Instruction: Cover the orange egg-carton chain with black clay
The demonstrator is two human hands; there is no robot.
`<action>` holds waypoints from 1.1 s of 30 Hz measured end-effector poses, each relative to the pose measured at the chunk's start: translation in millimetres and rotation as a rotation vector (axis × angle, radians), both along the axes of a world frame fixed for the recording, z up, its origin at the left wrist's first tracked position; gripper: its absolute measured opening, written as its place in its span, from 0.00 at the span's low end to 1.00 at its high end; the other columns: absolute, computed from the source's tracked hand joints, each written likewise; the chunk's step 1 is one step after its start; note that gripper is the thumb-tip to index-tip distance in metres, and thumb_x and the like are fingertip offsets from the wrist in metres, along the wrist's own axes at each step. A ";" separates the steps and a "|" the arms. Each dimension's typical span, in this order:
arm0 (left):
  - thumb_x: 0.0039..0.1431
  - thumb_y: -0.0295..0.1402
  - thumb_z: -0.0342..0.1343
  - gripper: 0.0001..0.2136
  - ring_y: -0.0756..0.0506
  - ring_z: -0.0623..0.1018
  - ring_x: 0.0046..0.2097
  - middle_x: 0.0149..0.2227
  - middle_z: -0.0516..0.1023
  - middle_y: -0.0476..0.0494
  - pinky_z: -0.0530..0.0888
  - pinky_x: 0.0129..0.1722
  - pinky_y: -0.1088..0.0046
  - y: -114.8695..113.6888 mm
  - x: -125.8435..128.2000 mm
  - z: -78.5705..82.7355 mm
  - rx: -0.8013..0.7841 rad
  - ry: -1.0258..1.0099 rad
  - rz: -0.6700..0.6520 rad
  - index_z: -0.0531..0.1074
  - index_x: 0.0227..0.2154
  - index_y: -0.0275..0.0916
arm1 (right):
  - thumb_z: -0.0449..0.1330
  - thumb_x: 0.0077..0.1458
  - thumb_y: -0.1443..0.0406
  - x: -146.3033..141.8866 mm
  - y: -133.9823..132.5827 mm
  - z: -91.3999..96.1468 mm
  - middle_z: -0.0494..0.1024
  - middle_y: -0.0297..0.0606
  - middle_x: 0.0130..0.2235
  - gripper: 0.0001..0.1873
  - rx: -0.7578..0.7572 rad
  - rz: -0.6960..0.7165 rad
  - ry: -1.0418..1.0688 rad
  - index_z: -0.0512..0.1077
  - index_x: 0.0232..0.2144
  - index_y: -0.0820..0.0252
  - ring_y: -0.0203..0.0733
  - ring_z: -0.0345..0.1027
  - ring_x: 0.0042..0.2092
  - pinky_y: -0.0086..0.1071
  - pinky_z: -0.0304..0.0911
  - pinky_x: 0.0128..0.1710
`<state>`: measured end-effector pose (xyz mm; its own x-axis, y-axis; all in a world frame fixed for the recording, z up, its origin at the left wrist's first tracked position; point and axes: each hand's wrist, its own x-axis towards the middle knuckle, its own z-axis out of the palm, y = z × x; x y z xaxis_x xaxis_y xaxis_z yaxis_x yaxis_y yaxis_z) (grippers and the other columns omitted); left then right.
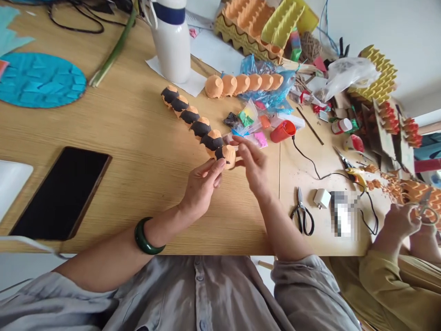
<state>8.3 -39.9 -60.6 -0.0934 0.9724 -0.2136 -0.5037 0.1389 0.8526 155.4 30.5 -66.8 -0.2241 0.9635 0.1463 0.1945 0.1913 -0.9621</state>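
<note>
A row of orange egg-carton cups with black stripes lies slanted across the wooden table. My left hand, with a green bangle on its wrist, pinches the near end cup of the row. My right hand is just to the right of that end cup, fingers loosely curled, fingertips touching it. A plain orange row of cups lies farther back.
A black phone lies at left, a white bottle behind, a blue paper disc far left. Scissors, a red cup, cables and egg cartons crowd the right. Another person's hands cut with scissors at right.
</note>
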 end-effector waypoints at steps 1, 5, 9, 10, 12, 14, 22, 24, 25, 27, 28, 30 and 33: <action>0.56 0.57 0.73 0.26 0.52 0.56 0.25 0.21 0.56 0.54 0.56 0.26 0.69 0.0 0.3 0.9 0.010 -0.002 -0.003 0.72 0.22 0.41 | 0.60 0.70 0.42 -4.0 -14.7 -1.6 0.83 0.41 0.62 0.28 -0.030 0.055 0.071 0.78 0.61 0.48 0.41 0.82 0.47 0.34 0.84 0.36; 0.59 0.56 0.72 0.27 0.51 0.56 0.26 0.20 0.56 0.54 0.59 0.30 0.69 -1.2 -0.2 1.2 0.053 0.019 -0.025 0.70 0.20 0.40 | 0.60 0.71 0.43 -9.5 -41.0 -7.6 0.74 0.39 0.71 0.27 -0.029 0.095 0.191 0.76 0.65 0.43 0.47 0.82 0.59 0.40 0.88 0.44; 0.62 0.55 0.69 0.25 0.50 0.59 0.27 0.21 0.59 0.52 0.58 0.29 0.68 -3.5 -4.7 -3.1 0.104 0.056 -0.075 0.73 0.23 0.40 | 0.62 0.72 0.47 -6.8 -38.9 -11.7 0.81 0.39 0.64 0.24 0.012 0.092 0.243 0.77 0.64 0.44 0.44 0.85 0.50 0.40 0.88 0.42; 0.63 0.53 0.69 0.23 0.50 0.59 0.27 0.22 0.60 0.52 0.57 0.29 0.68 -4.2 -5.9 -3.6 0.106 0.070 -0.086 0.74 0.24 0.40 | 0.61 0.72 0.46 -6.6 -38.4 -12.1 0.83 0.40 0.62 0.25 0.026 0.076 0.238 0.78 0.63 0.46 0.44 0.85 0.49 0.39 0.88 0.41; 0.63 0.50 0.70 0.21 0.50 0.59 0.28 0.23 0.61 0.51 0.58 0.29 0.68 -5.5 -7.5 -2.9 0.090 0.086 -0.098 0.74 0.25 0.40 | 0.61 0.71 0.43 -6.8 -38.7 -12.1 0.84 0.41 0.60 0.27 0.038 0.039 0.191 0.79 0.62 0.49 0.45 0.84 0.50 0.38 0.87 0.41; 0.62 0.46 0.70 0.18 0.50 0.59 0.28 0.23 0.61 0.51 0.58 0.29 0.68 -6.2 -7.5 -0.3 0.067 0.077 -0.097 0.75 0.25 0.40 | 0.60 0.70 0.41 -7.2 -40.2 -11.6 0.85 0.41 0.59 0.29 0.039 0.009 0.138 0.79 0.60 0.50 0.45 0.83 0.52 0.38 0.86 0.45; 0.59 0.43 0.72 0.15 0.52 0.60 0.26 0.21 0.61 0.53 0.59 0.26 0.72 -4.6 -3.8 -0.6 0.044 0.077 -0.021 0.79 0.23 0.41 | 0.65 0.71 0.51 -9.2 -45.6 -8.4 0.84 0.40 0.58 0.20 0.110 0.000 0.200 0.81 0.60 0.48 0.45 0.81 0.57 0.38 0.82 0.54; 0.60 0.44 0.73 0.13 0.52 0.61 0.26 0.21 0.64 0.53 0.62 0.26 0.73 -5.2 -4.3 -3.2 0.075 0.123 0.022 0.83 0.26 0.42 | 0.66 0.71 0.54 -9.5 -46.5 -7.9 0.84 0.38 0.58 0.18 0.138 0.007 0.220 0.81 0.60 0.45 0.45 0.80 0.58 0.40 0.81 0.57; 0.60 0.44 0.74 0.12 0.52 0.62 0.26 0.22 0.66 0.53 0.65 0.28 0.74 -5.5 -4.6 -4.0 0.101 0.133 0.041 0.84 0.28 0.43 | 0.66 0.71 0.55 -9.4 -46.8 -7.7 0.84 0.37 0.57 0.18 0.154 0.011 0.229 0.81 0.60 0.45 0.45 0.79 0.59 0.41 0.80 0.60; 0.61 0.46 0.74 0.12 0.52 0.67 0.27 0.24 0.71 0.53 0.73 0.32 0.74 -6.0 -5.3 -4.7 0.155 0.128 0.059 0.87 0.31 0.44 | 0.67 0.70 0.56 -9.0 -47.2 -7.8 0.84 0.37 0.58 0.18 0.165 0.016 0.234 0.82 0.60 0.43 0.46 0.78 0.61 0.44 0.77 0.64; 0.61 0.47 0.74 0.12 0.52 0.69 0.28 0.25 0.73 0.53 0.76 0.35 0.74 -6.0 -5.7 -4.9 0.176 0.124 0.058 0.87 0.33 0.44 | 0.67 0.70 0.56 -8.6 -47.3 -7.8 0.84 0.37 0.58 0.18 0.162 0.017 0.229 0.82 0.60 0.43 0.46 0.78 0.62 0.44 0.77 0.64; 0.61 0.47 0.74 0.12 0.51 0.74 0.30 0.27 0.76 0.52 0.80 0.40 0.73 -5.9 -6.4 -5.4 0.196 0.130 0.054 0.88 0.35 0.44 | 0.67 0.70 0.54 -8.0 -47.2 -7.7 0.84 0.38 0.58 0.19 0.154 0.014 0.218 0.82 0.60 0.43 0.47 0.77 0.62 0.43 0.76 0.65; 0.61 0.46 0.75 0.12 0.50 0.79 0.33 0.31 0.81 0.51 0.82 0.43 0.71 -5.8 -7.6 -7.5 0.199 0.161 0.065 0.88 0.37 0.44 | 0.66 0.70 0.53 -8.0 -47.7 -6.4 0.85 0.38 0.57 0.19 0.157 0.006 0.215 0.83 0.59 0.45 0.47 0.78 0.62 0.43 0.75 0.65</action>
<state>0.7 -45.6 -68.1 -0.1745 0.9846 0.0040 -0.3621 -0.0680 0.9296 147.4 -17.2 -73.2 -0.1771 0.9243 0.3382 -0.0124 0.3415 -0.9398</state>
